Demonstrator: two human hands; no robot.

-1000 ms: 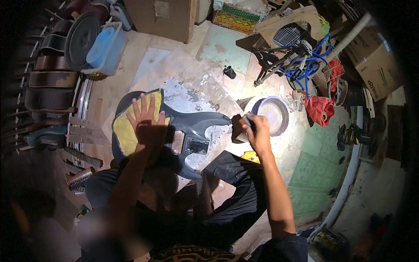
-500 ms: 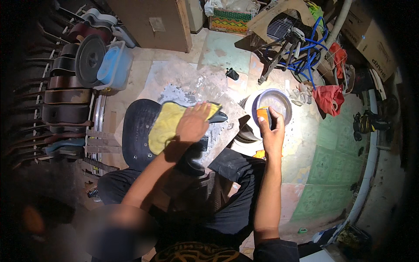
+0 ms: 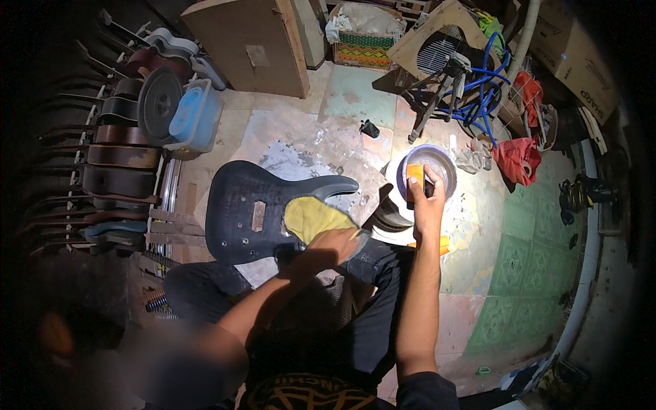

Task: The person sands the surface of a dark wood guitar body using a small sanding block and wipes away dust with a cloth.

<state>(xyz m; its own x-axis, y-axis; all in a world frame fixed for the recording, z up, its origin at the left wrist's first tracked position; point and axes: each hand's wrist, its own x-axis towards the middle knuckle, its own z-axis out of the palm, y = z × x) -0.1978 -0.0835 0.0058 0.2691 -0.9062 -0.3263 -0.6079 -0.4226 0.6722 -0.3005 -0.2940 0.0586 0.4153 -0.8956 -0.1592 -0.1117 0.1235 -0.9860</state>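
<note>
A matte black electric guitar body (image 3: pixel 236 198) lies flat before me, with a rectangular cutout and several small holes. My left hand (image 3: pixel 332 247) is closed on a yellow cloth (image 3: pixel 313 216), which rests over the right part of the body near its horns. To the right, my right hand (image 3: pixel 429 203) grips a small orange block (image 3: pixel 415 175) between thumb and fingers. That block is above the near left part of a round purple-rimmed basin (image 3: pixel 451 167); whether it touches the basin, I cannot tell. The underside of the block is hidden.
Another orange piece (image 3: pixel 437 244) lies beside the basin's base. A small black object (image 3: pixel 370 128) sits on the floor beyond. Several guitars (image 3: pixel 123 156) stand in a row at left, by a clear plastic tub (image 3: pixel 202 123). A metal stand (image 3: pixel 437 102) with blue hose (image 3: pixel 493 85) is at far right.
My left hand has drawn the yellow cloth right and nearer, baring the guitar body's left part and cutout. My right hand holds the orange block at nearly the same place.
</note>
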